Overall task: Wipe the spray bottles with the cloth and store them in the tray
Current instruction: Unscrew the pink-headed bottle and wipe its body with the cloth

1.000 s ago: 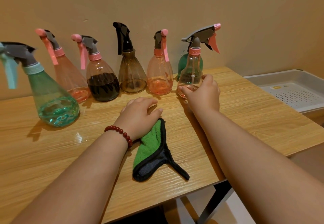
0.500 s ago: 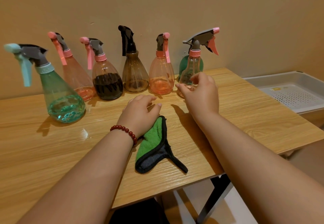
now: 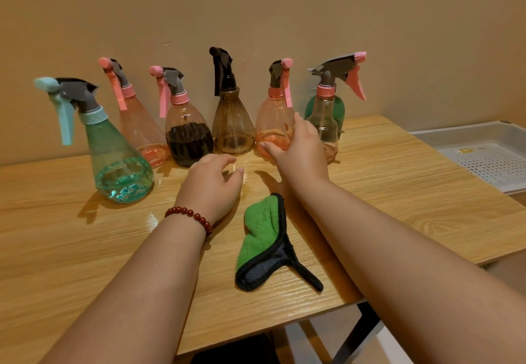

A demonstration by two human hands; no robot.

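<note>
Right hand [image 3: 296, 147] fingers curled round pink spray bottle [image 3: 273, 118], centre, left hand [image 3: 212, 187] loosely curled, empty, green bottle [image 3: 340, 109] mostly hidden, tray [image 3: 455, 130] cropped right.

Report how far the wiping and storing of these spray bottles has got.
Done: nothing; the tray shows no bottles in its visible part. In hand: the right hand wraps the pink bottle beside the brown bottle; the left hand hovers, holding nothing. Left: the green cloth lies on the table, touched by neither hand, so every bottle needs wiping and storing.
</note>
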